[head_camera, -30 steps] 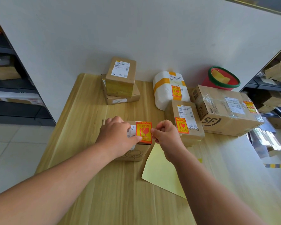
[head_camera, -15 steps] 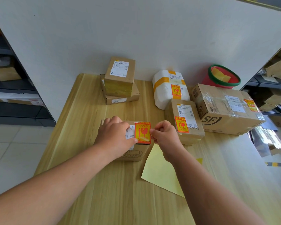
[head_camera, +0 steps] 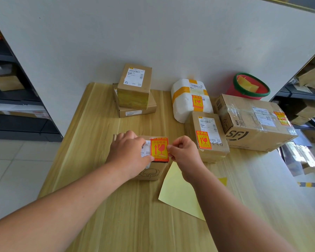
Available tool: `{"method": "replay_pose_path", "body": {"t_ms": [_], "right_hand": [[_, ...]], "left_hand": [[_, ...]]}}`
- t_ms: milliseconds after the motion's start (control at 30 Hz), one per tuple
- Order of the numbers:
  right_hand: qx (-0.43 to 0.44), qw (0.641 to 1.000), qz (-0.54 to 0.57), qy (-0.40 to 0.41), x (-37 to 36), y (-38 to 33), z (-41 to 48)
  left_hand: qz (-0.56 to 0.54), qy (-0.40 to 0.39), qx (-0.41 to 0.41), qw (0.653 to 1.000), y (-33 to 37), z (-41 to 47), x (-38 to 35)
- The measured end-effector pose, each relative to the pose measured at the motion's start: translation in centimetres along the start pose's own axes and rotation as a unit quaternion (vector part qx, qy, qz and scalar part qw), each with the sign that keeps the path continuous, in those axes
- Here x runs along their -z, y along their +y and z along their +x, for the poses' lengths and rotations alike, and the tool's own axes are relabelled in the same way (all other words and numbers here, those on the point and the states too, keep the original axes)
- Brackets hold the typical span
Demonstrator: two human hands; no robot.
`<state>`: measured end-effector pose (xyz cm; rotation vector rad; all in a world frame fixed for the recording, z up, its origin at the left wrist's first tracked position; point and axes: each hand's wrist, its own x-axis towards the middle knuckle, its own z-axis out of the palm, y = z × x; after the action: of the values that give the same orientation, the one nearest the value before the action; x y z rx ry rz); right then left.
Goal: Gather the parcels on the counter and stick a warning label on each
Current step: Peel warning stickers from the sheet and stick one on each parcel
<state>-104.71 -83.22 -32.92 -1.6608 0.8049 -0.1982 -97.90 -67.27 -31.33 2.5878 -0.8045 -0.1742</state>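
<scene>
A small brown parcel (head_camera: 152, 172) lies on the wooden counter (head_camera: 98, 124) in front of me. An orange and yellow warning label (head_camera: 159, 149) sits on its top. My left hand (head_camera: 128, 153) rests on the parcel, its thumb on the label's lower left corner. My right hand (head_camera: 185, 153) pinches the label's right edge. Three parcels to the right carry labels: a white foam box (head_camera: 185, 104), a brown box (head_camera: 208, 135) and a large taped carton (head_camera: 253, 122). Two stacked brown boxes (head_camera: 135, 91) at the back show no warning label.
A pale yellow backing sheet (head_camera: 180, 193) lies on the counter under my right forearm. A red bucket with a green rim (head_camera: 247, 88) stands behind the carton. A white wall closes the back. Shelves with more boxes flank both sides.
The label has shifted slightly left and lies lower on the parcel top. Both hands have stayed almost in place.
</scene>
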Motion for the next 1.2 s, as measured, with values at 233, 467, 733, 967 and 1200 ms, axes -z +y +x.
{"method": "replay_pose_path", "body": {"t_ms": [233,467,733,967,1200], "right_hand": [[0.012,0.999,-0.028,0.017,-0.13,-0.16,-0.11],[0.02,0.998,-0.058,0.029,-0.32,-0.29,-0.12],[0.033,0.995,-0.088,0.033,-0.45,-0.33,0.02],[0.085,0.976,-0.19,0.063,-0.69,-0.2,0.22],[0.123,0.963,-0.229,0.073,-0.56,-0.26,0.16]], "left_hand": [[0.012,0.019,-0.01,1.0,-0.13,-0.11,-0.42],[0.024,0.035,-0.019,0.999,-0.18,-0.09,-0.69],[0.031,0.037,-0.016,0.999,-0.22,-0.06,-0.8],[0.041,0.043,-0.011,0.998,-0.03,0.07,-0.93],[0.046,0.042,-0.011,0.998,0.06,0.05,-1.01]]}}
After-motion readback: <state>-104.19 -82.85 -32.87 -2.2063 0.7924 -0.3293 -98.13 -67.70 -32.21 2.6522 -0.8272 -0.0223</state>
